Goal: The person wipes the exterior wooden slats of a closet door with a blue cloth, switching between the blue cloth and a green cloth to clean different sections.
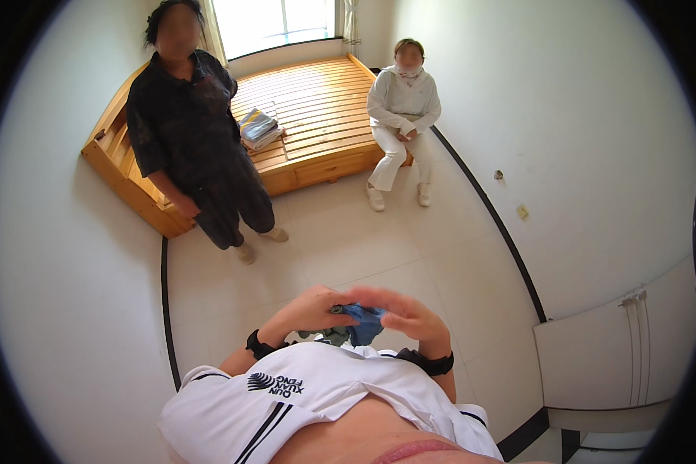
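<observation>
My left hand [320, 308] is in front of my chest with its fingers curled around a grey-green cloth [335, 335] and a blue cloth [366, 330]. Both cloths hang in soft folds below the hand. From the other side my right hand [409, 313] reaches over, slightly blurred. Its fingers stretch across the top of the blue cloth to the left fingertips, and its thumb stands apart beside the cloth. Whether the right hand touches the blue cloth is hard to see. A black band circles each wrist.
A slatted wooden bed frame [319, 104] stands under the window, with folded textiles [260, 129] on it. One person in dark clothes [194, 133] stands beside it; another in white [405, 110] sits at its corner. A white cabinet [594, 359] is at the right, over pale floor tiles [354, 243].
</observation>
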Available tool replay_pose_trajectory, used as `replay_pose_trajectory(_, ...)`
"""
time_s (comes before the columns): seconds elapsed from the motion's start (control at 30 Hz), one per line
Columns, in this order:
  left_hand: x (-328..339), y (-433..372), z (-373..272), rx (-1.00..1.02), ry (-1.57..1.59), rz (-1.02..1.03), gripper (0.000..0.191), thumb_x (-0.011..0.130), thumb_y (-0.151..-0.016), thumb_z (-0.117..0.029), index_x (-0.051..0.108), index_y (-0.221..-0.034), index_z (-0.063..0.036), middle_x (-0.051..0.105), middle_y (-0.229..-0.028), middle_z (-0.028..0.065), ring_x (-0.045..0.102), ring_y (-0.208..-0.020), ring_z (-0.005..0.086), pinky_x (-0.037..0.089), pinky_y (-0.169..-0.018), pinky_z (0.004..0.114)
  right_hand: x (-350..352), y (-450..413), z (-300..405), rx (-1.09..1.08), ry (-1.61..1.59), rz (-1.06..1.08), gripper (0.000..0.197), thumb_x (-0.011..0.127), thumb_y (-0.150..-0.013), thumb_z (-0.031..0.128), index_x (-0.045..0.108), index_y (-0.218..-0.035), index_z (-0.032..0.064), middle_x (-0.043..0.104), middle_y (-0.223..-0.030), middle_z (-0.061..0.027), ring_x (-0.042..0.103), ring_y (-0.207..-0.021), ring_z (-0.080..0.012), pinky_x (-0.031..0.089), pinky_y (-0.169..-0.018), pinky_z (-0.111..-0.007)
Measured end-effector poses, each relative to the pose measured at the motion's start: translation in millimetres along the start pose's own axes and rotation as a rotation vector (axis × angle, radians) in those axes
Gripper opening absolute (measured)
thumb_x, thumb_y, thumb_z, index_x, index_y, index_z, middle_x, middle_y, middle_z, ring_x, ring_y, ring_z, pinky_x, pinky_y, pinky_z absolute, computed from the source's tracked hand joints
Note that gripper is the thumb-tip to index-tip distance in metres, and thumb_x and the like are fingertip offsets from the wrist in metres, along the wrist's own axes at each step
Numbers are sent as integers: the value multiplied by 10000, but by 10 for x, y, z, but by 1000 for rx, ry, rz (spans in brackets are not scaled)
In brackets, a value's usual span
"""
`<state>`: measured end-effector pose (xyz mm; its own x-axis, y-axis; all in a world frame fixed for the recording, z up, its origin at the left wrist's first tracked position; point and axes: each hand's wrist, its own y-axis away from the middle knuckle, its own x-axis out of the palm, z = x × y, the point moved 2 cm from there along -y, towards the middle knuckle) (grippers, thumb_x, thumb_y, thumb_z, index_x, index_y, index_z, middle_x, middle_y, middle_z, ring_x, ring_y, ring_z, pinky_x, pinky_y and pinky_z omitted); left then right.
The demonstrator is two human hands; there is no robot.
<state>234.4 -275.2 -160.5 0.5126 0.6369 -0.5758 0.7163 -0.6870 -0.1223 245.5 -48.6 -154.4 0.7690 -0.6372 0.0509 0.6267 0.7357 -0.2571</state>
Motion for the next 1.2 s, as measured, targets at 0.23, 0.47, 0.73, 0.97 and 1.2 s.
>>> replay_pose_trajectory(0.23,22,65,11,24,-99,5,256,793,-831,-215,690,-975,-30,639,-746,185,620,-645,357,490,-614,380,-27,153,142,-139,181,93,640,662,-971,336,455,-1475,0,462,-1519,-170,408,-1421,-311,278,-1178,-395)
replay_pose_trajectory(0.47,-15,137,78,-7,-51,-61,264,775,-836,-238,646,-929,-27,603,-730,203,581,-643,390,463,-604,419,-10,118,178,-97,22,172,552,669,-974,258,511,-1433,-5,576,-1414,-167,502,-1349,-271,351,-1137,-388)
replay_pose_trajectory(0.73,-57,174,164,-77,-89,-110,257,782,-834,-254,658,-927,-48,586,-693,194,550,-595,377,450,-568,410,-100,-26,-44,144,223,-40,392,630,-988,84,567,-1362,-14,637,-1305,-156,650,-1142,-213,497,-982,-328)
replay_pose_trajectory(0.97,-108,193,76,-102,-133,-151,286,768,-846,-305,683,-981,-68,651,-763,188,619,-686,388,488,-641,436,-27,-688,458,-86,143,-46,615,667,-952,26,404,-1508,37,644,-1273,-105,674,-959,-145,538,-863,-287)
replay_pose_trajectory(1.2,-104,245,147,-26,33,-236,233,735,-833,-223,709,-1023,-90,709,-818,134,664,-735,340,532,-697,418,207,-1102,644,-120,518,534,590,672,-953,67,437,-1494,56,703,-1146,-144,703,-913,-213,567,-812,-318)
